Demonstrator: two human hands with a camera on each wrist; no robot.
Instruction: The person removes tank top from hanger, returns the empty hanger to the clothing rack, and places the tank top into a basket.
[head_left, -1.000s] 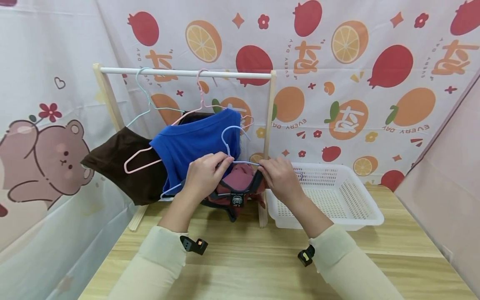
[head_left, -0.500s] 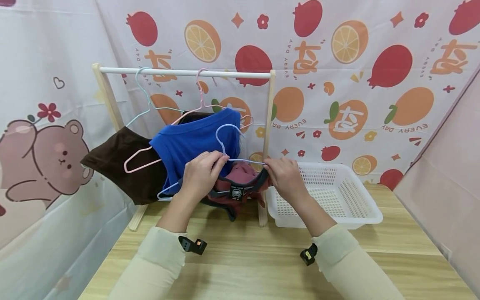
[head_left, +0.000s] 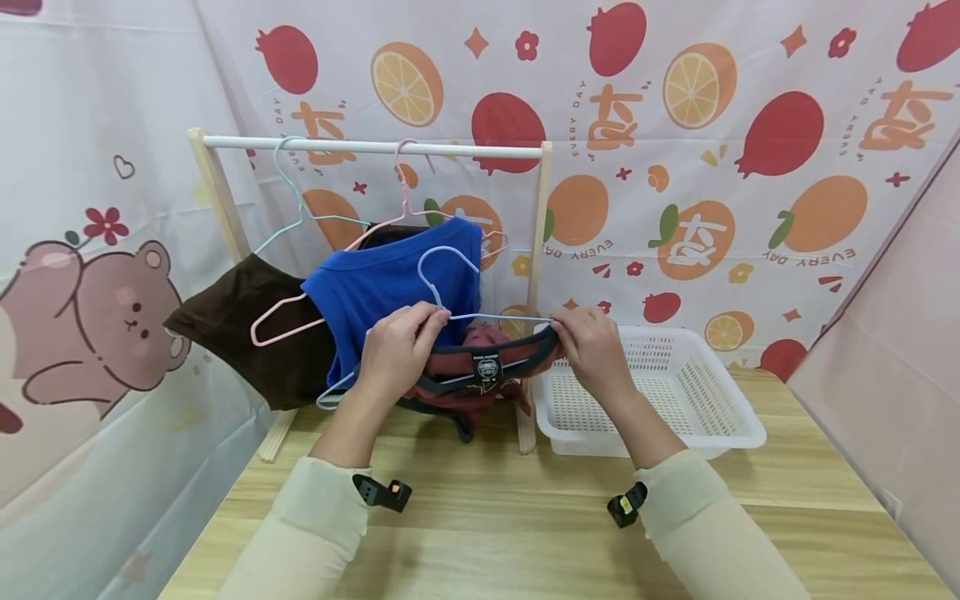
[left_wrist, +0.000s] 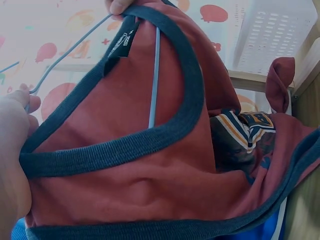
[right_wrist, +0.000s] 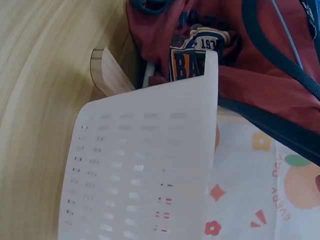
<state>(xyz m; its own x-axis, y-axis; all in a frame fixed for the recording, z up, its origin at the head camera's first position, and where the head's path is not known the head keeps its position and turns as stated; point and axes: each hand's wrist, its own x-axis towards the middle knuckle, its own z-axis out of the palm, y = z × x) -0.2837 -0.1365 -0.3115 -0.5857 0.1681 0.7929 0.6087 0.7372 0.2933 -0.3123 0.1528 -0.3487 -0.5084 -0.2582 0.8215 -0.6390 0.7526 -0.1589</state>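
Fruit-printed backdrop cloth (head_left: 480, 192) behind; before it, as I see it from here, a wood-grain table (head_left: 487, 517). On the table, a clothes rack (head_left: 337, 145) with pale wooden legs and a white bar; beside its right end, a white perforated basket (head_left: 705, 404). Hung from the bar: a dark brown garment (head_left: 292, 375) on a mint hanger (head_left: 288, 179), and a blue top (head_left: 382, 283) on a pink hanger (head_left: 405, 179). In front of the rack's right part, between the hands, a red garment (head_left: 457, 360) with dark trim, partly on a light blue hanger (head_left: 502, 317). The left hand (head_left: 395, 346) pinches that hanger below its hook; the right hand (head_left: 600, 350) pinches the garment's neckband where the hanger's arm meets it. Smallest, a black label (head_left: 487, 368) inside the neckband.
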